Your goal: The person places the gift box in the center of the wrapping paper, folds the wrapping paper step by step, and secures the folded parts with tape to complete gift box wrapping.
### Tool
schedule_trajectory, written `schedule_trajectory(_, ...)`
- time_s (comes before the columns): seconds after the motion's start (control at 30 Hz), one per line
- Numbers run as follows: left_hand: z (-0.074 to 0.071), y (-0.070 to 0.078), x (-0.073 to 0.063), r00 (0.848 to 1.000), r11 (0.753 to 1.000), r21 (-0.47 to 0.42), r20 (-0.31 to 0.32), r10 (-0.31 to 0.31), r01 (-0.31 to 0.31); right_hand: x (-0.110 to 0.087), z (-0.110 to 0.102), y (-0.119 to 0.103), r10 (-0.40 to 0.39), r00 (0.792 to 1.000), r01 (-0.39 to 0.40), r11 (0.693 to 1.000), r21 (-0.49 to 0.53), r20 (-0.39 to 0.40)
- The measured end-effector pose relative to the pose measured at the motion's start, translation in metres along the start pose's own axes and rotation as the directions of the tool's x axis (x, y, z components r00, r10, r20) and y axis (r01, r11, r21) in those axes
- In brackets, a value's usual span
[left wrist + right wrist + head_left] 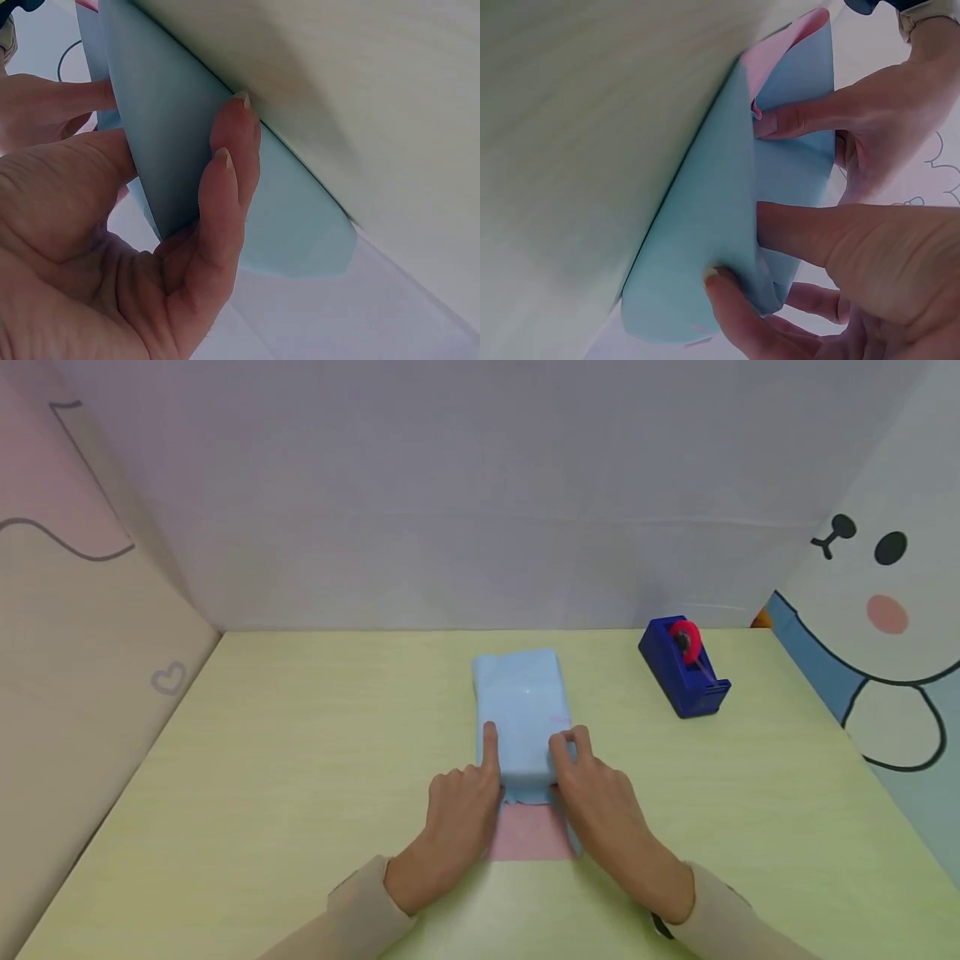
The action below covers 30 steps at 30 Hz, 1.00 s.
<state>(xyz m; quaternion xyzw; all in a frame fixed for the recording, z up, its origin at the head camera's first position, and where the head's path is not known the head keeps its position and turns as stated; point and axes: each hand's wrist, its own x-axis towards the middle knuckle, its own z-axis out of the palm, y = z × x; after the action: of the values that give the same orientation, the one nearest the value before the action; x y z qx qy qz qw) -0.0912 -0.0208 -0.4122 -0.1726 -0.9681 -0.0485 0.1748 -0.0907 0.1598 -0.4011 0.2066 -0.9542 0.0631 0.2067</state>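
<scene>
A box-shaped parcel in light blue wrapping paper (522, 706) lies near the table's middle, its short end towards me. At that end the paper stands loose, and its pink inner side (529, 833) shows as a flap on the table. My left hand (463, 806) grips the parcel's near left corner, index finger stretched along the top. In the left wrist view, its other fingertips (225, 142) lie along the blue side while the thumb is at the end. At the near right corner my right hand (603, 802) holds the paper, thumb at the end fold and fingers bent over the box.
A dark blue tape dispenser (684, 672) with a pink-red roll stands at the back right of the pale yellow table (322, 735). White and printed sheets (487, 502) rise behind the table and at both sides.
</scene>
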Motion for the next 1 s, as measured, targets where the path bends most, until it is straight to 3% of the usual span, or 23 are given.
schedule_trajectory(0.43,0.0011,0.0009,0.0079,0.998,0.998,-0.045,0.051,-0.038,0.04,0.0035,0.0068,-0.0029,-0.048,0.997,0.044,0.997,-0.066,-0.066)
schedule_trajectory(0.7,0.001,0.0018,0.0068,0.998,0.999,-0.015,0.05,-0.048,0.048,0.0019,0.0088,-0.0053,-0.041,0.997,0.037,0.997,-0.064,-0.069)
schedule_trajectory(0.87,0.0016,-0.0002,0.0067,0.999,0.999,0.014,-0.025,-0.033,0.033,0.0035,0.0091,-0.006,-0.043,0.997,0.039,0.997,-0.074,-0.065)
schedule_trajectory(1.0,0.0036,-0.0051,0.0099,0.989,0.998,0.037,-0.14,0.052,-0.047,0.0028,0.0085,-0.0061,-0.032,0.999,0.029,0.996,-0.083,-0.037)
